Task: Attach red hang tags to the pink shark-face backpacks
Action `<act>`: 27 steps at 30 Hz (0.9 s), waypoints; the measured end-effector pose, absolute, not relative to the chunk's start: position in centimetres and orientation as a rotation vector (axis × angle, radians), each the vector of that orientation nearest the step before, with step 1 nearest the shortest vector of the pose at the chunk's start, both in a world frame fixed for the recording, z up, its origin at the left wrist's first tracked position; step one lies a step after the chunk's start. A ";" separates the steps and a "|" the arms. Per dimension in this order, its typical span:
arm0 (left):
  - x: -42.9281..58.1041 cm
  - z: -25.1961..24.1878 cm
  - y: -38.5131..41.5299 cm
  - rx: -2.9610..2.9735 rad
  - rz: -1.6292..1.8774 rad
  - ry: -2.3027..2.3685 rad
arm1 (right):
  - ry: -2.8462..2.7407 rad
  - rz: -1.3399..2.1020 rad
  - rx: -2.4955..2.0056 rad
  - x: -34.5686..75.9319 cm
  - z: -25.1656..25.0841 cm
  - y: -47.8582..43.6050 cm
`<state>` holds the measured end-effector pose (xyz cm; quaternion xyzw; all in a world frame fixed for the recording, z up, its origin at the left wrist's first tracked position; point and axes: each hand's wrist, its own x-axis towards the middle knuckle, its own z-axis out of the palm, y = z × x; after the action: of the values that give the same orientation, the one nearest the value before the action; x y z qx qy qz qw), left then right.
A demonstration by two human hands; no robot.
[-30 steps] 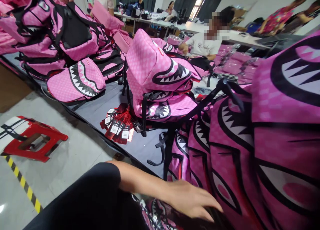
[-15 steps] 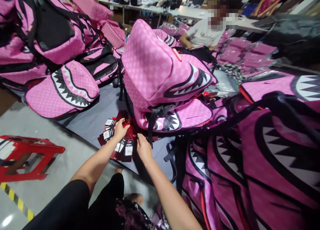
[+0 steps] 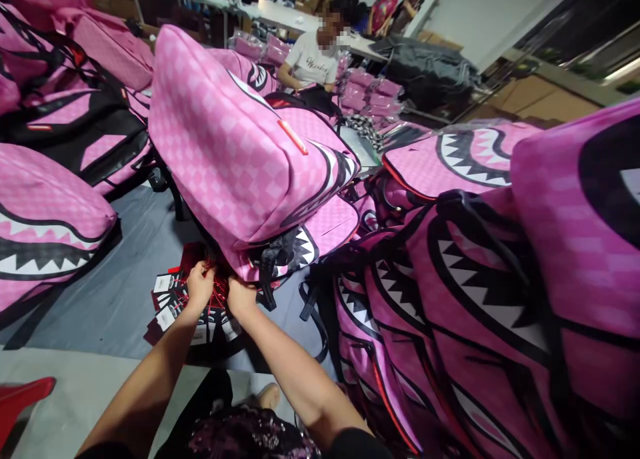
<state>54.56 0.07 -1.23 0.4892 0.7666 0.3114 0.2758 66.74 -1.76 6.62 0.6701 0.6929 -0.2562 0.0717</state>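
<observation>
My left hand (image 3: 201,287) is closed over the red strings (image 3: 218,290) of a fanned-out bunch of hang tags (image 3: 165,319), fingertips pinched among them. The tags are black and dark red with white labels and lie on the grey tabletop. My right hand (image 3: 241,298) is right beside the strings, against the lower edge of a pink checkered backpack (image 3: 225,146). Its fingers curl inward, and whatever they hold is hidden. This backpack rests tilted on another pink one with a shark-mouth print, and a black strap (image 3: 267,272) hangs down near my right hand.
Pink shark-mouth backpacks (image 3: 465,286) stand in a row on the right. Another backpack (image 3: 45,226) lies at left on the grey table (image 3: 115,312). A person (image 3: 313,59) sits across, near plastic-wrapped pink packs (image 3: 370,96). Part of a red stool (image 3: 25,406) shows at lower left.
The view has swung to the right, so everything sits farther left. My right hand has come closer to the backpack's lower edge, while my left hand stays at the red strings.
</observation>
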 end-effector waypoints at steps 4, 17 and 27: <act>53.7 -0.3 1.4 1.262 0.823 2.108 | 2.130 -0.819 1.981 69.8 9.5 -4.7; 67.4 9.7 -14.9 1.307 0.914 1.255 | 2.438 -1.415 2.608 82.2 11.9 -19.2; 79.2 16.8 -20.5 1.689 1.060 0.935 | 2.666 -0.205 3.116 94.8 19.0 -31.6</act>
<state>79.19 -20.45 16.81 0.6839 0.3785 0.4291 0.4526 94.78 -31.62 19.04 0.6723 0.5752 -0.0442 -0.4639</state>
